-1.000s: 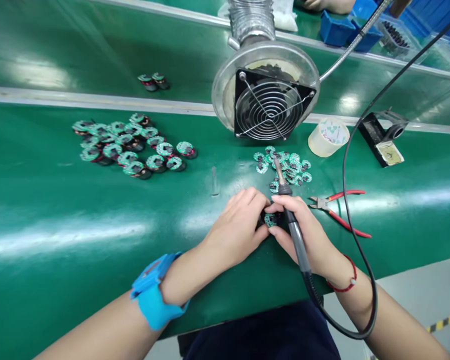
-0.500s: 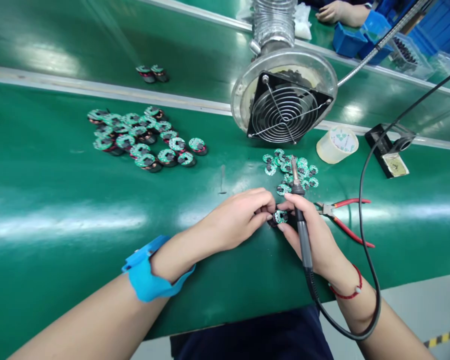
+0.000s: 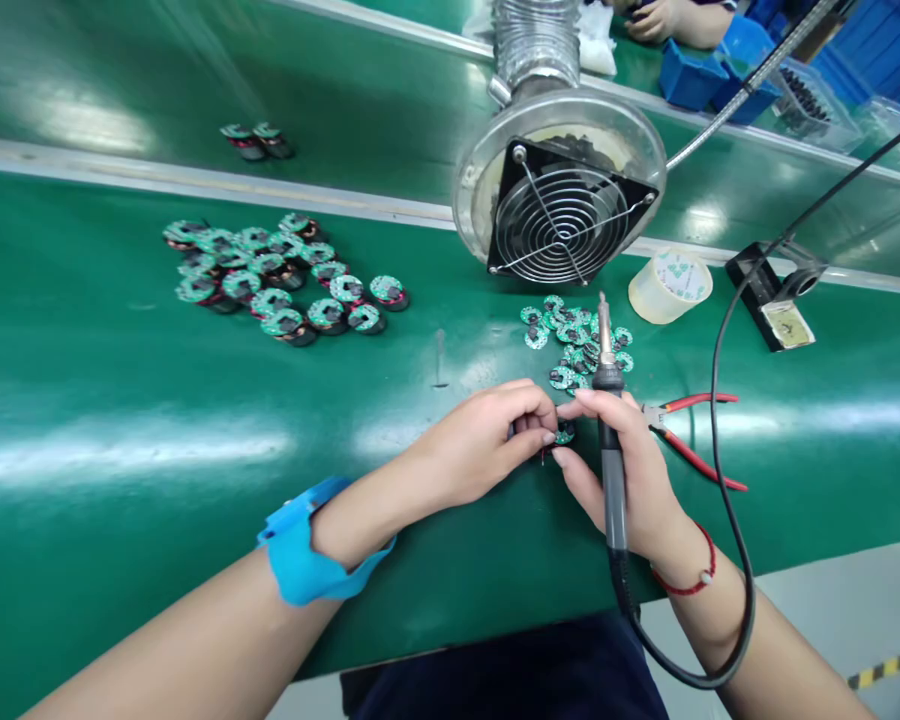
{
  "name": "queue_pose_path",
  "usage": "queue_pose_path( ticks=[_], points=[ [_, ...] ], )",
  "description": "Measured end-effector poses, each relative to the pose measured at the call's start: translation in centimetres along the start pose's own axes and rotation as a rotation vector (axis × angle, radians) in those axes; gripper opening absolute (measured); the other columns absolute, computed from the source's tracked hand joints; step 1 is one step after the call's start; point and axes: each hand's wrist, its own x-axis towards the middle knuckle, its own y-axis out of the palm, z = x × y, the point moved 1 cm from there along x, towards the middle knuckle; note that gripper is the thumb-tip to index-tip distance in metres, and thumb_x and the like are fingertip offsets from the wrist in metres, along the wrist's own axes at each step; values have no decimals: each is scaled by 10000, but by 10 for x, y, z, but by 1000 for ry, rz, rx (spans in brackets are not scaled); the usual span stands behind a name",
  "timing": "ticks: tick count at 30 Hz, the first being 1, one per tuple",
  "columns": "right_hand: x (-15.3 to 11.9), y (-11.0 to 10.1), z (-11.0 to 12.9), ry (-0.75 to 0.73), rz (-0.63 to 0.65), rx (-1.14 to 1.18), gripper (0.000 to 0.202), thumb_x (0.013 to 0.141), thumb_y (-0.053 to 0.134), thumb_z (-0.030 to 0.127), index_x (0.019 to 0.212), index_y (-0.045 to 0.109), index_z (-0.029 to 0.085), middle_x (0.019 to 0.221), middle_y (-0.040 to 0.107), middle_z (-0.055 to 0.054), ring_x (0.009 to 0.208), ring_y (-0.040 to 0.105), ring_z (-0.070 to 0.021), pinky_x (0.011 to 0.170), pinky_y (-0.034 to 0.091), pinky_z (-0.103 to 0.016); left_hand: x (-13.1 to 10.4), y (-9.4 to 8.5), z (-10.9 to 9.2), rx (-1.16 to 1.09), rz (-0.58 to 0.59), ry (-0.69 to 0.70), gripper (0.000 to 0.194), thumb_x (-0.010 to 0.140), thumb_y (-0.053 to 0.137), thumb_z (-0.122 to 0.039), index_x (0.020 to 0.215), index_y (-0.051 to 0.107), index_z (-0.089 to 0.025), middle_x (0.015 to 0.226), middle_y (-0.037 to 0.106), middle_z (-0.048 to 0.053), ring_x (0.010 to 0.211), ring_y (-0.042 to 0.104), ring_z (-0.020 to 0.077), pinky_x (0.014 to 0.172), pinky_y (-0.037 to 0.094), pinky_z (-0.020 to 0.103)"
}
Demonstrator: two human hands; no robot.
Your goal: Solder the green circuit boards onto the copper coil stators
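Observation:
My left hand [image 3: 487, 440] has its thumb and fingers closed on a small dark motor-like part topped with a round green circuit board [image 3: 565, 434]. My fingers hide most of that part. A soldering iron [image 3: 613, 490] is held in my right hand [image 3: 641, 475], its tip pointing away from me and up. The right thumb and index finger also reach to the board's right side, the index fingertip close to my left fingers. Just beyond my hands lies a pile of loose round green boards [image 3: 562, 378]. Red-handled cutters [image 3: 694, 452] rest right of my right hand.
Several board-topped parts [image 3: 270, 300] stand grouped at left, with two more [image 3: 259, 143] on the ledge behind. A fume fan [image 3: 570, 215] hangs over the bench. A tape roll [image 3: 670, 288] and iron stand [image 3: 769, 300] sit at right. Another person's hand [image 3: 656, 20] is across the bench.
My left fingers have moved over the board and cover more of it. The soldering iron has swung slightly right and more upright. The view has shifted a little.

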Motion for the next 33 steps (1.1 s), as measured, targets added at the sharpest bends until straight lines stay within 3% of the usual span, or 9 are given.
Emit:
queue_pose_path(
  ticks=[3,11,20,23,26,30,33],
  points=[
    [1,4,2,-21,-3,-35,472,892,555,101,1316,427,267,1008,681,-37,871,615,-209,808,489,-398,0,0,0,-19,-4,-10,105,874,530,-92,809,573,-162,788,538,-23,711,497,107,641,386,228],
    [2,5,-1,3,-21,-130,399,905,531,80,1258,463,253,868,665,-11,777,571,-194,737,456,-361,1,-1,-1,-94,-23,-78,127,861,525,-108,755,551,-174,725,517,-43,637,458,97,595,372,227],
    [2,-1,2,19,47,-133,398,913,518,108,1268,488,285,855,699,-12,757,575,-208,706,431,-379,3,-2,-1,-151,-19,-140,98,877,505,-181,823,585,-164,691,543,-42,621,475,99,573,387,218],
    [-2,-8,3,8,-8,-38,472,923,491,79,1341,461,297,911,735,-10,800,634,-203,736,459,-389,3,-4,-1,-85,-13,-137,98,861,508,-171,785,570,-170,671,529,-46,591,461,94,550,375,213],
    [-7,-17,3,11,-124,43,470,937,527,151,1382,470,290,906,738,-22,794,677,-213,742,511,-406,2,-6,-2,-43,-1,-134,107,858,503,-166,768,562,-174,664,522,-47,581,461,92,540,374,209],
    [-14,-29,2,41,-270,72,335,944,565,330,1276,582,288,817,708,-28,636,662,-204,591,528,-384,1,-7,-2,-17,-5,-133,113,865,504,-177,769,566,-175,656,522,-49,568,457,89,524,368,205],
    [-19,-35,0,26,-246,120,275,967,505,388,1210,609,309,725,669,-9,516,602,-182,519,508,-380,1,-6,-1,5,-23,-137,111,859,508,-173,766,569,-175,662,531,-49,563,458,86,519,369,204]
  ],
)
